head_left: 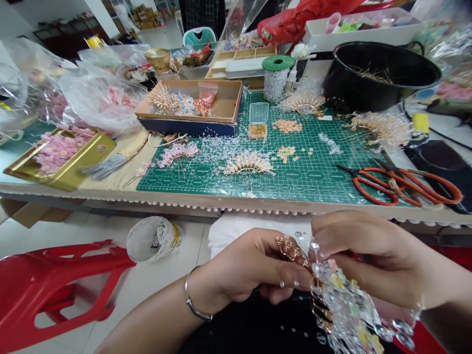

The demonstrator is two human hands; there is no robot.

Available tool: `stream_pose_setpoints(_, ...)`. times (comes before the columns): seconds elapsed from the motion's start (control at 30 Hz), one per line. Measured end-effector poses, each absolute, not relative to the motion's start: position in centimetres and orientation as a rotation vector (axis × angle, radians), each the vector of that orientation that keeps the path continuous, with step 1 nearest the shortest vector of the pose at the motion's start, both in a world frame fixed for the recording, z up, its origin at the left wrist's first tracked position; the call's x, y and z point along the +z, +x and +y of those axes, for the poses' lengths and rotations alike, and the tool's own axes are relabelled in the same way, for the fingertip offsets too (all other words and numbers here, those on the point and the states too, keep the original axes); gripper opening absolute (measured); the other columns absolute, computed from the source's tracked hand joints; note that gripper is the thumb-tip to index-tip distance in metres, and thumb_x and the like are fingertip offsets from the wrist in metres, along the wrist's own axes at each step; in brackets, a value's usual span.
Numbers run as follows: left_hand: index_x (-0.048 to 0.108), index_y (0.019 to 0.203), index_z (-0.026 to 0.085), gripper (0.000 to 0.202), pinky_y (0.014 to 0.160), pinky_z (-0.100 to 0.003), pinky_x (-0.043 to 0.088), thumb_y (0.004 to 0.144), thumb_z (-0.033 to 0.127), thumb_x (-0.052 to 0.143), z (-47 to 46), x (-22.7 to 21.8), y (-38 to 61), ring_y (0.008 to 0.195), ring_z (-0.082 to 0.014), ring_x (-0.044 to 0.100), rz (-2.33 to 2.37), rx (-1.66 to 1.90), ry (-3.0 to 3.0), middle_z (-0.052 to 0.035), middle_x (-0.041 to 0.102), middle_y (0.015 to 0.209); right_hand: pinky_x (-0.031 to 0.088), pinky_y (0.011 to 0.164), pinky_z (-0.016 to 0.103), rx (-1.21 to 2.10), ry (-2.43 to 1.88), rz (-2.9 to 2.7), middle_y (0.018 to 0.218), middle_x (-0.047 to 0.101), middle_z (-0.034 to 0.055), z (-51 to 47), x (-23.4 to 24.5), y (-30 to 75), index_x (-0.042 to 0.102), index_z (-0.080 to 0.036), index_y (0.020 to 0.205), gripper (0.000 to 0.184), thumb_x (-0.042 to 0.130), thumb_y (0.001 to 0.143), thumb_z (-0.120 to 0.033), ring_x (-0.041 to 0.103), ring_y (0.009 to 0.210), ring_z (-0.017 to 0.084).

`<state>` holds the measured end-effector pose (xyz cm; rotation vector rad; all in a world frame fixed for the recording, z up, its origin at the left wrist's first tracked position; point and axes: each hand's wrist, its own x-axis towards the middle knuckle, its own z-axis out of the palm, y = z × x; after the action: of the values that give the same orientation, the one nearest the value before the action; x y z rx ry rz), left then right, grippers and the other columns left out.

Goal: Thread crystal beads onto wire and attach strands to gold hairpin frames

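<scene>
Low at the right, a beaded hair comb [342, 300] with a gold wire base, clear beads and small yellow and pink flowers hangs tilted over my dark lap. My left hand [247, 268], with a silver bangle on the wrist, pinches its gold wire edge between thumb and fingers. Right beside those fingertips, my right hand [372, 250] is closed at the upper edge of the comb, with a clear bead [314, 244] at its fingertips. Whatever wire or thread it pinches is hidden. Loose clear beads [403, 327] dangle below the right wrist.
On the green cutting mat [302, 184] lie a finished-looking flower comb [250, 164], scattered beads and orange-handled pliers [372, 187]. Behind stand a bead box [188, 125], a wire spool [276, 81] and a black basin [379, 93]. A red stool [22, 290] and a bucket [147, 241] are at left.
</scene>
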<state>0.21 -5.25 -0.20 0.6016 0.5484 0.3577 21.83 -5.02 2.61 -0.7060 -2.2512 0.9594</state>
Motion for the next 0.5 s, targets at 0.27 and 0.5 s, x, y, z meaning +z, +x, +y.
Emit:
stream_pose_setpoints(0.27, 0.069, 0.069, 0.012, 0.024, 0.035, -0.015, 0.031, 0.065, 0.023, 0.089, -5.4, -0.4, 0.3, 0.040, -0.0036, 0.050, 0.492, 0.378, 0.594, 0.0029, 0.059, 0.057, 0.048, 0.061, 0.025, 1.165, -0.659, -2.059, 0.074, 0.069, -0.0050, -4.3, 1.0, 21.9, 0.064, -0.031, 0.097, 0.031, 0.049, 0.089, -0.005, 0.063, 0.063, 0.012)
stream_pose_setpoints(0.5, 0.068, 0.071, 0.013, 0.027, 0.034, -0.016, 0.031, 0.066, 0.030, 0.089, -5.3, -1.2, 0.0, 0.039, -0.0048, 0.051, 0.505, 0.418, 0.639, 0.0025, 0.061, 0.059, 0.052, 0.059, 0.025, 1.183, -0.739, -1.938, 0.072, 0.073, -0.0041, -5.2, -0.7, 22.1, 0.069, -0.033, 0.091, 0.023, 0.052, 0.096, -0.018, 0.067, 0.061, 0.013)
